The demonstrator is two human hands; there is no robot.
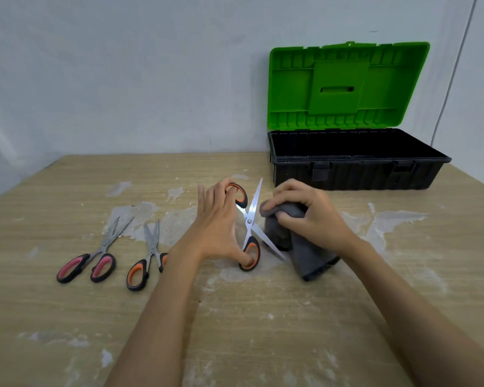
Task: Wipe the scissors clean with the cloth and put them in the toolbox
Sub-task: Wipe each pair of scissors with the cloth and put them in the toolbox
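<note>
Forearms reach in from the near edge of the worn table (263, 317). Left hand (221, 224) holds orange-handled scissors (249, 219) spread wide: thumb through the near loop, a finger through the far loop, blades crossed in an X just above the tabletop. Right hand (310, 213) grips a bunched grey cloth (299, 241), fingers curled over it, right beside the blades, apparently touching one.

Risks: open edges face the cloth hand, so a fast swipe toward the tips could nick a finger or snag fabric. A blade may also swing shut mid-wipe.

Two more pairs lie to the left, a second orange pair (146, 261) and a pink-handled pair (92, 261), their blades looking smeared. Farther back, the toolbox (355, 174) stands with its lid (347, 85) up, nothing visible inside.
</note>
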